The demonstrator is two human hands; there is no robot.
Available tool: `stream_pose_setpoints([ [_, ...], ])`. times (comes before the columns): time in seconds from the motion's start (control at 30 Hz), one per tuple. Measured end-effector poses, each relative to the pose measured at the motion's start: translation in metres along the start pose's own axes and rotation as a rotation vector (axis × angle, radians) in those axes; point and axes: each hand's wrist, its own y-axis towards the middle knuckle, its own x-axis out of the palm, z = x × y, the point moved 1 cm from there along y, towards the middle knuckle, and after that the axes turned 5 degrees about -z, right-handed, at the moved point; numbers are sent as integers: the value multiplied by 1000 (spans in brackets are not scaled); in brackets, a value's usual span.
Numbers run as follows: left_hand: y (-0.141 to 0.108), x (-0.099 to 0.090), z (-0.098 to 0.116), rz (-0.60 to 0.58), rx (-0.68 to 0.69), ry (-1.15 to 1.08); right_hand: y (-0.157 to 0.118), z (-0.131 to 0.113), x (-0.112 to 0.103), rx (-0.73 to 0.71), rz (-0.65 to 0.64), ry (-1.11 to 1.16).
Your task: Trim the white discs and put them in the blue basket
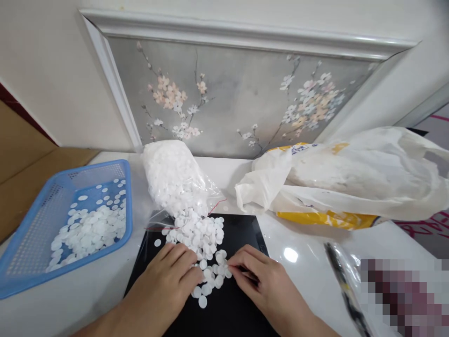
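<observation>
A heap of small white round discs (203, 238) lies on a black flat board (196, 320), spilling from the mouth of a clear plastic bag (175, 182) packed with more of them. My left hand (175, 276) rests at the left edge of the heap with its fingers curled together; whatever its fingertips hold is hidden. At the heap's right edge, my right hand (261, 276) pinches a white disc (228, 272) between thumb and forefinger. A few discs lie loose between the two hands.
To the left stands a blue plastic basket (129, 201) with many white discs in it, beside cardboard (45, 171). A white and yellow plastic bag (333, 178) lies at the right rear. A clear-wrapped dark item (345, 290) lies right of the board. Behind is a framed flower panel (231, 98).
</observation>
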Motion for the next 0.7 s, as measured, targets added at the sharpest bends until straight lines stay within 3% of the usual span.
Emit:
stream_pose_setpoints([
  [0.17, 17, -2, 4, -48, -79, -117, 3, 0, -11, 251, 6, 292],
  [0.37, 36, 18, 11, -85, -26, -50, 6, 8, -13, 325, 4, 597],
  [0.57, 36, 19, 8, -66, -55, -141, 4, 12, -15, 351, 1, 595],
  [0.7, 34, 12, 9, 4, -163, -492, 5, 9, -16, 328, 7, 583],
])
